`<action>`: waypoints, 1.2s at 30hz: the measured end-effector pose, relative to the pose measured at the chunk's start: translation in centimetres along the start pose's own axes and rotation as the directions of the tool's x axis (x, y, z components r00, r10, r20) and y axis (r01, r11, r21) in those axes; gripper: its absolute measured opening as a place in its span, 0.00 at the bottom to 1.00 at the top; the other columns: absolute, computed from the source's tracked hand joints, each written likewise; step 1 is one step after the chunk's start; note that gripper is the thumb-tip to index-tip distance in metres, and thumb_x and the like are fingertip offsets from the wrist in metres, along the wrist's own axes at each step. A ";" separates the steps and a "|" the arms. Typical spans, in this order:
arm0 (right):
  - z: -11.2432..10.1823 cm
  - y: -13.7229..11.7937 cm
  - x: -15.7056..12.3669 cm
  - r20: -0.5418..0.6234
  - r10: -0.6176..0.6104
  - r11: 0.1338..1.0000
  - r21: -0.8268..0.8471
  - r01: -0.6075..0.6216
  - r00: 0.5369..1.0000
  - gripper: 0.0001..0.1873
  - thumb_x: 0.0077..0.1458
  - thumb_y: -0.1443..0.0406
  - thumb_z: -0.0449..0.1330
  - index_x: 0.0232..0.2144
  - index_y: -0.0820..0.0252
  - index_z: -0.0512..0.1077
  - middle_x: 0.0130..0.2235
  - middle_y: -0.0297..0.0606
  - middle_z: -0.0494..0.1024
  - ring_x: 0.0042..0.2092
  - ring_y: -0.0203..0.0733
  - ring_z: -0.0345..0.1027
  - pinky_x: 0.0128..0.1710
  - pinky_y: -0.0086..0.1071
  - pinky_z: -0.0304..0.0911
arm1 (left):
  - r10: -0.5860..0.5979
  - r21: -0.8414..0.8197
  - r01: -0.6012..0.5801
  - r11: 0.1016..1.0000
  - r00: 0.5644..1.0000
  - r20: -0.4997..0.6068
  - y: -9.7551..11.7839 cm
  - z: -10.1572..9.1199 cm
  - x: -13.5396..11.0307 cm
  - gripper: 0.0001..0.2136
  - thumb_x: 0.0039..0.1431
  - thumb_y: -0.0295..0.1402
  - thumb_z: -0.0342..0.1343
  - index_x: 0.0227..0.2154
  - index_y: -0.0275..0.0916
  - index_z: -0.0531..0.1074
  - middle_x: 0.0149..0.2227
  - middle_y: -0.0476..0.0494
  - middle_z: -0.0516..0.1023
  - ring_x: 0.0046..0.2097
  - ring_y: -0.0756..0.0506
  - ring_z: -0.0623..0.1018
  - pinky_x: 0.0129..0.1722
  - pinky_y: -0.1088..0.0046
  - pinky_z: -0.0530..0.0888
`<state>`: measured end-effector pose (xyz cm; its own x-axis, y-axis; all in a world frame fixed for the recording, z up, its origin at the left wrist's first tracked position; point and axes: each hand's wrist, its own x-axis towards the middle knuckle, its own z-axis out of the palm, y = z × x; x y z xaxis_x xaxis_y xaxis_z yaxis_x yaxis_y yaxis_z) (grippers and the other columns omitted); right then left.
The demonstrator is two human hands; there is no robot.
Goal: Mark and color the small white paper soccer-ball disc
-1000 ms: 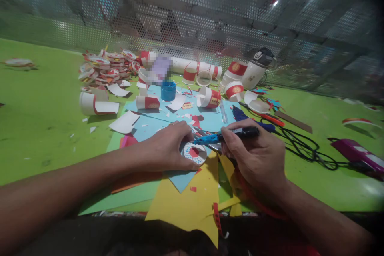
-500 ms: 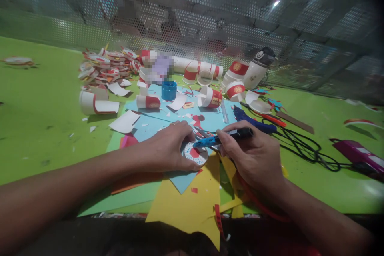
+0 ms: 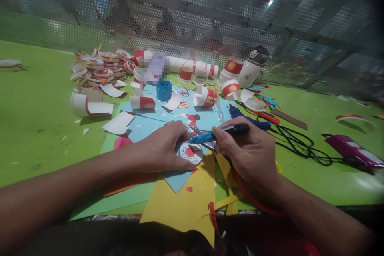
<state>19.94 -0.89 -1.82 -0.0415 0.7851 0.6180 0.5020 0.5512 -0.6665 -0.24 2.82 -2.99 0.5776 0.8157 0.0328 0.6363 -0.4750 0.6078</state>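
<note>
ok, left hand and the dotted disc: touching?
Touching. The head view shows the left hand gripping the dotted disc, thumb against its near edge.

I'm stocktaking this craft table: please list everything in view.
Round dotted paper disc: one, white, red and blue, in left hand
Plastic marker pen: one, blue and black, in right hand
Paper cups, some cut: several, white and red, beyond hands
Piled round pieces: many, white and red, back left
Round jar: one, blue, beyond left hand
Lidded bottle: one, white and black, back right
Corded tool: one, dark blue, beyond right hand
Slim rod: one, orange, right
Flat strip: one, brown, right
Boxy device: one, magenta, right
Paper sheets: several, blue, green, yellow, orange, pink, around hands
Paper scraps: many, mixed colours, scattered
Tabletop: one, green, underneath
Perforated screen: one, grey, behind
Left hand: one, at disc
Right hand: one, gripping pen
</note>
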 end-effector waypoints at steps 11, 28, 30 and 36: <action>-0.1 -0.3 0.2 -0.008 0.041 0.999 -0.008 -0.041 0.999 0.11 0.56 0.60 0.64 0.26 0.59 0.70 0.18 0.28 0.68 0.19 0.30 0.60 0.20 0.27 0.58 | -0.017 -0.025 0.017 1.000 1.000 0.002 0.4 0.0 0.0 0.20 0.44 0.44 0.66 0.35 0.39 0.66 0.36 0.48 0.67 0.35 0.46 0.67 0.33 0.70 0.63; -0.4 -0.9 0.1 0.103 -0.138 0.967 -0.201 0.157 0.985 0.07 0.56 0.66 0.63 0.28 0.61 0.71 0.20 0.28 0.70 0.20 0.28 0.61 0.21 0.24 0.57 | -0.018 -0.028 0.017 0.999 1.000 -0.006 0.4 0.0 0.1 0.20 0.42 0.43 0.67 0.34 0.39 0.67 0.35 0.49 0.67 0.35 0.45 0.67 0.32 0.70 0.63; -0.4 -1.0 0.0 0.137 -0.196 0.950 -0.221 0.223 0.971 0.05 0.54 0.68 0.63 0.28 0.62 0.71 0.21 0.27 0.71 0.20 0.27 0.60 0.21 0.22 0.57 | -0.015 -0.023 0.014 1.000 1.000 -0.007 0.4 0.0 0.1 0.19 0.42 0.43 0.67 0.34 0.39 0.68 0.35 0.48 0.67 0.36 0.45 0.67 0.32 0.70 0.63; -0.4 -0.9 -0.1 0.023 -0.111 0.977 -0.178 0.113 0.994 0.07 0.56 0.65 0.63 0.27 0.60 0.71 0.20 0.27 0.70 0.20 0.29 0.60 0.20 0.24 0.58 | -0.007 -0.015 0.007 1.000 1.000 -0.009 0.2 0.0 0.1 0.21 0.43 0.45 0.67 0.35 0.39 0.67 0.34 0.49 0.67 0.34 0.46 0.67 0.31 0.71 0.63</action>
<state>19.85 -1.56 -1.13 -0.1170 0.7253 0.6784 0.6401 0.5774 -0.5069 -0.06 2.81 -2.93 0.5685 0.8219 0.0353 0.6326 -0.4642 0.6200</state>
